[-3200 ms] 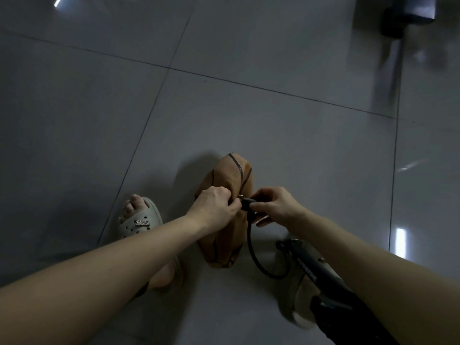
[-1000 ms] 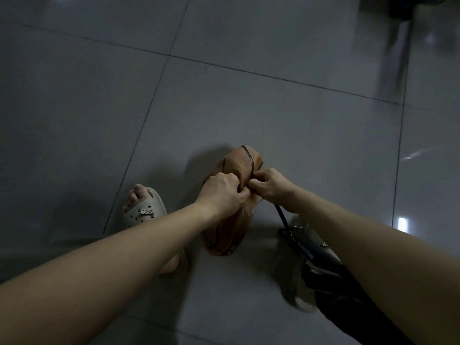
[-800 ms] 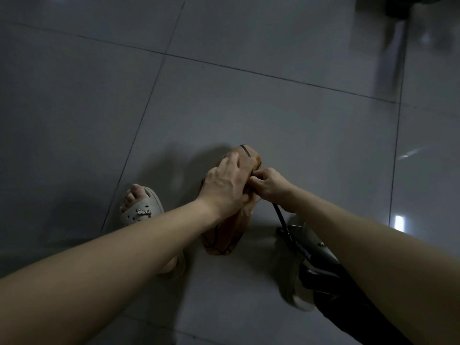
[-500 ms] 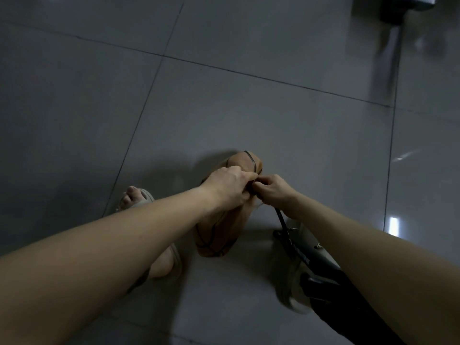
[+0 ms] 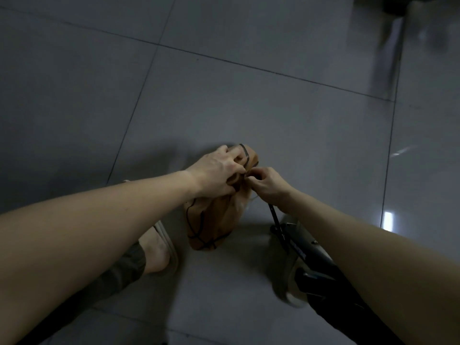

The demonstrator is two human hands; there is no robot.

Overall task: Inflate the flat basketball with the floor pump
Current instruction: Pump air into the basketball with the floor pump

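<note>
Centrally, the flat basketball [image 5: 214, 220] stands folded on edge on the tiled floor [image 5: 249, 108], its long axis running away from the person. The left hand [image 5: 216, 173] grips its upper fold. The right hand [image 5: 267, 186], just beside it, pinches the tip of the hose [image 5: 273, 215], which points leftward at the ball. Needle and valve are hidden. The floor pump [image 5: 308, 253] lies at lower right.

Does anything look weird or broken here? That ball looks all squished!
Yes, the basketball looks odd: it is caved in and folded flat, standing on edge on the floor, not round. The left hand grips its top while the right hand pinches the hose against it. No tear shows; it simply lacks air.
</note>
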